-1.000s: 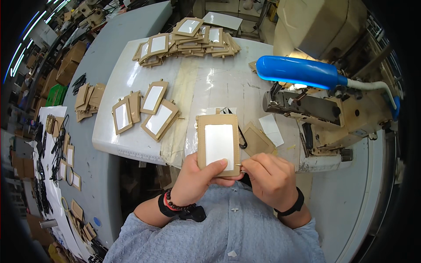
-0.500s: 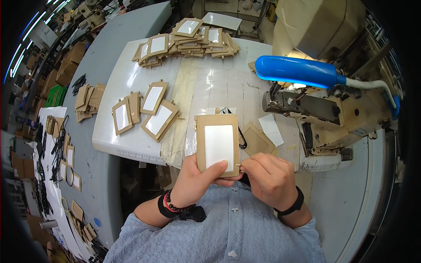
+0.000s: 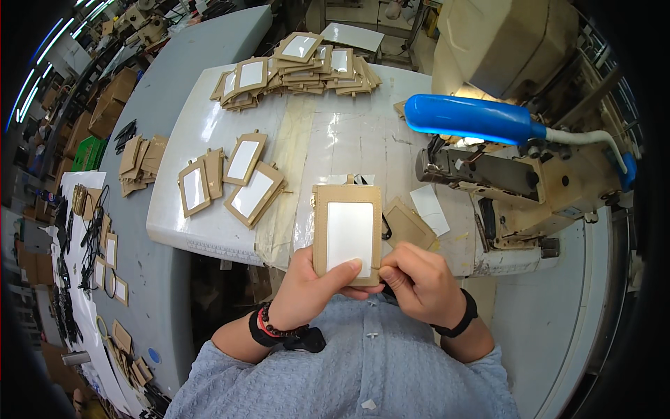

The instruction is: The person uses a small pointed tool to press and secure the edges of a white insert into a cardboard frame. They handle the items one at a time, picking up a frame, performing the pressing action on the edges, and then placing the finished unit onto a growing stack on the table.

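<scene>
A sewing machine (image 3: 481,169) occupied the right edge of the white desk (image 3: 335,133); above its arm, a blue lamp (image 3: 467,120) extended from a pale flexible neck (image 3: 586,140). A yellowed tape strip (image 3: 290,143) reached the desk's near edge, where a ruler scale (image 3: 218,249) ran toward the near left corner. Alongside the left edge stood a grey table (image 3: 202,49), with a green crate (image 3: 89,153) and cardboard boxes (image 3: 114,99) beyond it.
</scene>
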Demonstrator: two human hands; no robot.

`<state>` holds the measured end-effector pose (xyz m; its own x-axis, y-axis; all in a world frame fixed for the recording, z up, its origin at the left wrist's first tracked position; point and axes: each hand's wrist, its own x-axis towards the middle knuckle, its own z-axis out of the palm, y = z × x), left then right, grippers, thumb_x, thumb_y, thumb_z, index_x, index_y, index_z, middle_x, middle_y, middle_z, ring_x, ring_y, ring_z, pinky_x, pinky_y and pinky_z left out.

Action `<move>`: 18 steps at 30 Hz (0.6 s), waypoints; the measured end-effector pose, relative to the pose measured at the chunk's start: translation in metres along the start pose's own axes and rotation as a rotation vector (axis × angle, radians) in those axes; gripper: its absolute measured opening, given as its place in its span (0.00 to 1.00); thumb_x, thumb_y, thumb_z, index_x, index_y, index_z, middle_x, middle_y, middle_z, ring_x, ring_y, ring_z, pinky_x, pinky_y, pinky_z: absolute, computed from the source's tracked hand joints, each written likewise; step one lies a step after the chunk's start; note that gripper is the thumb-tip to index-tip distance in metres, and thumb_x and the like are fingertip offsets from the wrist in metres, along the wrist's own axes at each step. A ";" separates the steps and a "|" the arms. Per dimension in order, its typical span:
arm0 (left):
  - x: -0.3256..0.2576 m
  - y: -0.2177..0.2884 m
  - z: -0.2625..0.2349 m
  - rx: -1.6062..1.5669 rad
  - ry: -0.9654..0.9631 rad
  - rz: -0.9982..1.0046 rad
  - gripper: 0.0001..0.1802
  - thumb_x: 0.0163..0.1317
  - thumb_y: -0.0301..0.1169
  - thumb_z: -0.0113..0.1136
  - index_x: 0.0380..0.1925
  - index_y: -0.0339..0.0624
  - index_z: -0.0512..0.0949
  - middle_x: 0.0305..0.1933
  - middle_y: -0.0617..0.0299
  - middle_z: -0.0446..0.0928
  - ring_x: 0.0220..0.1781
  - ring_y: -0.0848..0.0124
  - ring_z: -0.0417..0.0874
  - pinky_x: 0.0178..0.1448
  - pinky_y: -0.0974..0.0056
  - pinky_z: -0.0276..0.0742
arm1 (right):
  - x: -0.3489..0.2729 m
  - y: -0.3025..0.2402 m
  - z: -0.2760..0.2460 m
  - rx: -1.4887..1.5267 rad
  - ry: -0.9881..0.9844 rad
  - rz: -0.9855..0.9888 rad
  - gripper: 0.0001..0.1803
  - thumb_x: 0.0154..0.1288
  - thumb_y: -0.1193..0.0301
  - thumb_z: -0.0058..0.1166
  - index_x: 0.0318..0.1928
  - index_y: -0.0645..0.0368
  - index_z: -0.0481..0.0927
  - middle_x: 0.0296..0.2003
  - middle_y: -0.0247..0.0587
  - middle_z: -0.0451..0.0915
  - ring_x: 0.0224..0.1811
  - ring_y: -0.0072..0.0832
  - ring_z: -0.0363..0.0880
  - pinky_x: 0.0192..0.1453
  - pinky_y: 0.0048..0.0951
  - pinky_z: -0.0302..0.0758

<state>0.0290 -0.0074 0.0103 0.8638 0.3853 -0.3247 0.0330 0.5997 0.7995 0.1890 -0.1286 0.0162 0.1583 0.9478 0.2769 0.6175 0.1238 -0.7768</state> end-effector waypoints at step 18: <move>0.001 -0.007 0.001 -0.037 0.050 -0.007 0.16 0.65 0.26 0.54 0.48 0.24 0.72 0.43 0.48 0.80 0.39 0.64 0.85 0.39 0.66 0.86 | 0.002 0.004 -0.002 -0.330 0.087 -0.286 0.16 0.53 0.65 0.64 0.19 0.54 0.69 0.18 0.32 0.65 0.16 0.27 0.70 0.16 0.29 0.65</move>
<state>0.0299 -0.0118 0.0051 0.8374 0.4147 -0.3560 0.0196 0.6281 0.7779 0.1940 -0.1272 0.0147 0.0014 0.8590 0.5120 0.8564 0.2633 -0.4441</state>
